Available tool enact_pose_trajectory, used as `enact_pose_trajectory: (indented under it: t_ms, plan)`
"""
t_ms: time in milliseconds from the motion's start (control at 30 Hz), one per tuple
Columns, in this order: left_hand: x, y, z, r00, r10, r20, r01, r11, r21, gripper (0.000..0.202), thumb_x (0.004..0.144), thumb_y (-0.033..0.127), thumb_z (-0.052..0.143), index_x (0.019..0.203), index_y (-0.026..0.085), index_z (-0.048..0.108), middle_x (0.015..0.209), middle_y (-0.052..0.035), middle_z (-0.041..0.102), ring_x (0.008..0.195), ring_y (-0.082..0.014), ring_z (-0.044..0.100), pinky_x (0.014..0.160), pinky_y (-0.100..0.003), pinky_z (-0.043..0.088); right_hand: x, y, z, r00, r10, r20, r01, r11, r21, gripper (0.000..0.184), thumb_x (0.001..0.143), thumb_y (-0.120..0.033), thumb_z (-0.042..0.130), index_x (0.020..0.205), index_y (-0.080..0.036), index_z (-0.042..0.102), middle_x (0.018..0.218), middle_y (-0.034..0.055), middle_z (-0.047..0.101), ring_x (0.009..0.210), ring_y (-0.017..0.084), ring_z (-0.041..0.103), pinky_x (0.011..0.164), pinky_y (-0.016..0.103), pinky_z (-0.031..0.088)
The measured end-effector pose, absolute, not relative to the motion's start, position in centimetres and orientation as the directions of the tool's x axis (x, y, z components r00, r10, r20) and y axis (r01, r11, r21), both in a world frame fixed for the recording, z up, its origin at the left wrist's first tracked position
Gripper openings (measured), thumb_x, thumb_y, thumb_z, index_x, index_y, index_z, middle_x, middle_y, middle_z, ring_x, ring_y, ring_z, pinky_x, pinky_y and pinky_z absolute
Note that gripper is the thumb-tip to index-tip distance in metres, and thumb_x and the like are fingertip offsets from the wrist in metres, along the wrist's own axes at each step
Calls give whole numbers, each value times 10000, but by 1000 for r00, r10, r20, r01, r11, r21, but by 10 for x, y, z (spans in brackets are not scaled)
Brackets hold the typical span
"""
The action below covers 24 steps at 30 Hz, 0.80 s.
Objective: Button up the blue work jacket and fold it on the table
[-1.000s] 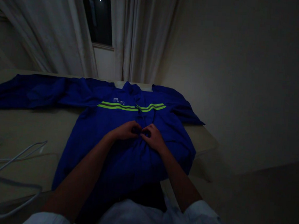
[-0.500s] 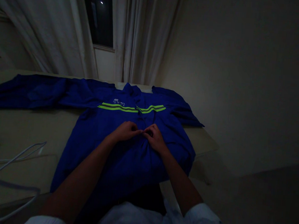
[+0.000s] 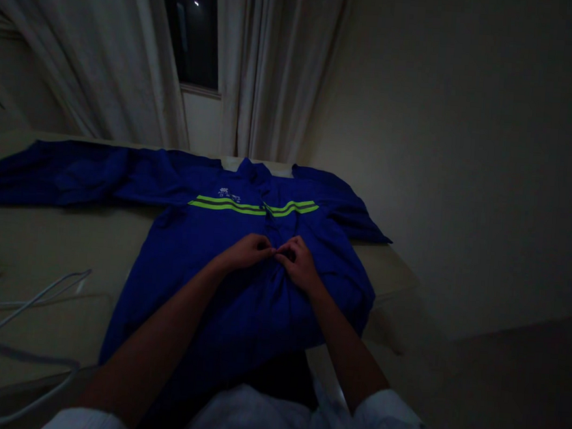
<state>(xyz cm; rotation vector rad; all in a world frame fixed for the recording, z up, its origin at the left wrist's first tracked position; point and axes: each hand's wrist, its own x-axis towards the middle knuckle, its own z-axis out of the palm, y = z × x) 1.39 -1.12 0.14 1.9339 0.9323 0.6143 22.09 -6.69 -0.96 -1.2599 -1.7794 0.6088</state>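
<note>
The fingers [image 3: 262,255] of the left hand [image 3: 245,252] and right hand [image 3: 302,268] pinch the front of a blue work jacket [image 3: 260,304] at mid-frame; its collar [image 3: 254,170] points to the top, long axis running downward, one sleeve [image 3: 87,176] crossing the surface [image 3: 68,245] to the left edge.

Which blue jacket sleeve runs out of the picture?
The sleeve at picture left, nearer the white logo: the edge cuts it off, while the other sleeve reaches no edge.

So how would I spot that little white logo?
Find the table below the curtains; on it lies a blue jacket. Above the viewer's-left half of its lime-green chest stripe sits the white logo, small and pale where the stripe is broad and green.
</note>
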Motion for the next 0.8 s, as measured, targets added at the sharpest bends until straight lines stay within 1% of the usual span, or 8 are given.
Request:
enact_pose_trajectory:
  t_ms: [167,333,400,500,600,733,800]
  plan:
    - [13,-11,1,589,807,38,400,-332,854,345,809,513,607,776,176,670,702,-5,632,651,-160,549,585,-266,370,220,-67,-8,-155,927,342,520,371,-769,83,837,-216,784,900,-205,732,968,14,550,766,139,543,744,294,488]
    - [12,-11,2,576,817,26,430,-329,841,324,789,497,633,724,181,659,673,-3,626,642,-159,549,556,-255,365,218,-68,-6,-163,928,335,530,369,-764,24,860,-216,746,876,-201,739,933,12,560,761,139,548,737,290,486]
    - [11,-12,2,565,825,-14,439,-286,852,334,781,511,647,730,182,658,650,4,614,596,-151,544,528,-251,368,218,-68,-6,-167,926,338,537,373,-756,27,874,-223,737,882,-198,736,932,14,563,764,139,552,740,292,485]
    - [10,-13,2,563,817,-121,456,-186,870,369,783,551,655,760,183,655,610,17,591,510,-142,539,487,-251,377,217,-69,-6,-174,927,331,551,371,-748,36,897,-227,718,903,-193,729,950,18,562,770,140,556,743,291,485]
    - [9,-13,3,566,804,-183,480,-140,866,386,783,567,665,764,183,646,590,14,594,481,-144,548,464,-247,358,216,-69,-5,-183,932,314,566,361,-741,34,910,-214,700,916,-190,723,973,23,556,795,143,561,754,288,486]
    - [9,-13,6,580,793,-186,512,-177,841,326,802,507,661,767,184,636,600,17,603,506,-145,559,490,-247,377,216,-68,-6,-174,939,295,570,341,-748,33,912,-206,693,912,-188,721,974,23,556,820,147,559,778,292,483]
    - [10,-13,9,592,794,-137,537,-261,802,267,823,446,641,777,183,651,636,8,629,559,-153,579,538,-254,400,217,-65,-9,-171,947,271,561,320,-764,35,907,-205,693,907,-191,725,958,17,562,812,146,552,785,293,479]
